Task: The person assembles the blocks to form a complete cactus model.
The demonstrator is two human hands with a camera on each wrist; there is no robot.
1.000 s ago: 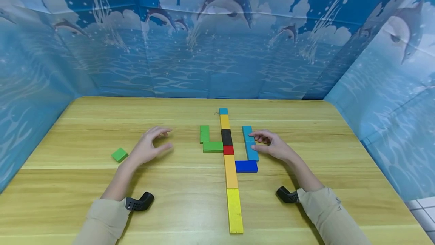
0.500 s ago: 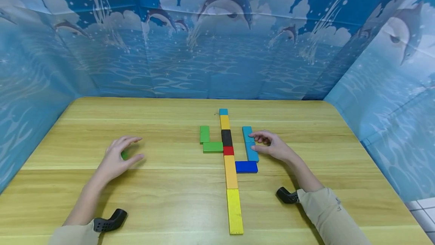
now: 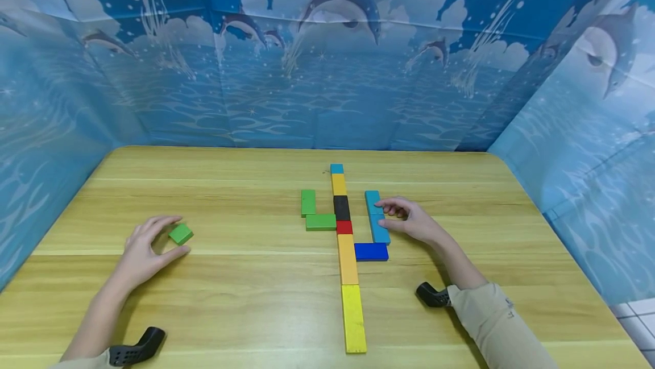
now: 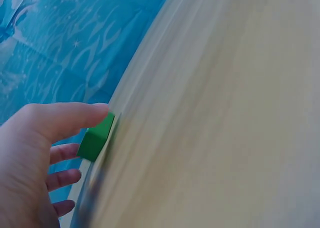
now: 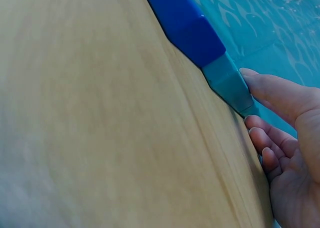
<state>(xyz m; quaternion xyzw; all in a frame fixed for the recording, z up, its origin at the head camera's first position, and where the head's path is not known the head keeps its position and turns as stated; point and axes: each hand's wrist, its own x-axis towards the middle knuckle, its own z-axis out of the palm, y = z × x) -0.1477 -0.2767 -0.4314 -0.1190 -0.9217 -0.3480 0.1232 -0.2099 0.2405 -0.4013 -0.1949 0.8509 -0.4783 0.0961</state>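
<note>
My left hand [image 3: 145, 249] is at the left of the table, thumb and fingers spread on either side of a loose green block [image 3: 181, 234]. In the left wrist view that green block [image 4: 96, 140] lies beyond the thumb, not gripped; whether a finger touches it I cannot tell. To the right, my right hand [image 3: 409, 220] rests with loosely bent fingers against two light blue blocks [image 3: 380, 232] laid end to end. The right wrist view has the thumb against a light blue block [image 5: 230, 83], behind the dark blue block [image 5: 192, 33].
A column of blocks runs up the table: yellow [image 3: 353, 319], orange [image 3: 347, 260], red [image 3: 344, 227], black [image 3: 341, 208], amber [image 3: 339, 185], small blue [image 3: 336, 169]. Two green blocks [image 3: 321, 222] form an L on its left. A dolphin-print curtain [image 3: 317, 102] stands behind.
My left hand has moved left and a little nearer, past the loose green block, with its thumb and fingers now on either side. My right hand and the arranged blocks stay where they were.
</note>
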